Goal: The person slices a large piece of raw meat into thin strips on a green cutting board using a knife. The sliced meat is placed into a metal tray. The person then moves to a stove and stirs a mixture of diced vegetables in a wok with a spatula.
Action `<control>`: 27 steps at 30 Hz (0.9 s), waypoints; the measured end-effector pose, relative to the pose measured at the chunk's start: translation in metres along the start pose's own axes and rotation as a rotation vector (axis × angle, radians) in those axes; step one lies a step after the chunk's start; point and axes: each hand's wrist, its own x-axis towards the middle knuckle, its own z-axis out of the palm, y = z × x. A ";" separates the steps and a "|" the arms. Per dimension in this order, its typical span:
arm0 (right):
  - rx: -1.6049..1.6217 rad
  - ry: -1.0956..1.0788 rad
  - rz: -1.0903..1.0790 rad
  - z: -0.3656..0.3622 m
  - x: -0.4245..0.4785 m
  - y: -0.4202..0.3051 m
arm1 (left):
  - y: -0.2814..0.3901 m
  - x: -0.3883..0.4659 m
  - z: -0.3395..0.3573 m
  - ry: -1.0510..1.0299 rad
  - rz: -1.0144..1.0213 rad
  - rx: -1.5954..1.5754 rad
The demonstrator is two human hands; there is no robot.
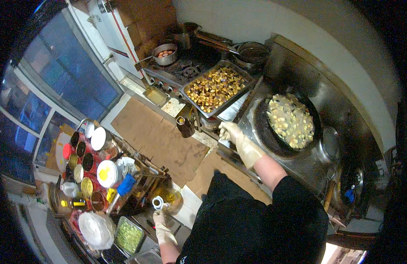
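Note:
My left hand (163,228), in a pale glove, grips a clear plastic jug (174,199) of yellow liquid just below its open white mouth. My right hand (232,134), gloved too, is over the front edge of the steel stove counter with its fingers bent; whether anything is in them cannot be made out. To the right of it, a large dark wok (317,114) holds pale cut pieces (291,122) in bubbling liquid. A deep steel tray (208,114) of browned, fried-looking pieces (216,87) stands beyond my right hand.
A pot of eggs (165,58) sits by the burners, and another pan (253,52) is at the back. Cardboard (157,138) covers the floor, with a dark bottle (185,127) near the stove. Seasoning cans (87,161) and a tray of chopped greens (129,235) are left.

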 end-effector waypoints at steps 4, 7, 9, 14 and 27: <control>0.449 0.093 -0.040 -0.021 0.111 -0.073 | 0.049 0.043 0.005 -0.027 -0.130 -0.138; 0.630 0.154 -0.093 -0.022 0.213 -0.137 | 0.011 0.064 0.016 -0.008 -0.170 0.046; 0.763 0.157 -0.144 -0.035 0.287 -0.172 | 0.021 0.071 0.039 -0.070 -0.280 0.109; 1.171 0.358 -0.178 -0.064 0.450 -0.238 | 0.122 0.105 0.098 -0.167 -0.489 0.059; 1.030 0.371 -0.352 -0.112 0.586 -0.314 | 0.284 0.228 0.153 -0.212 -0.427 0.054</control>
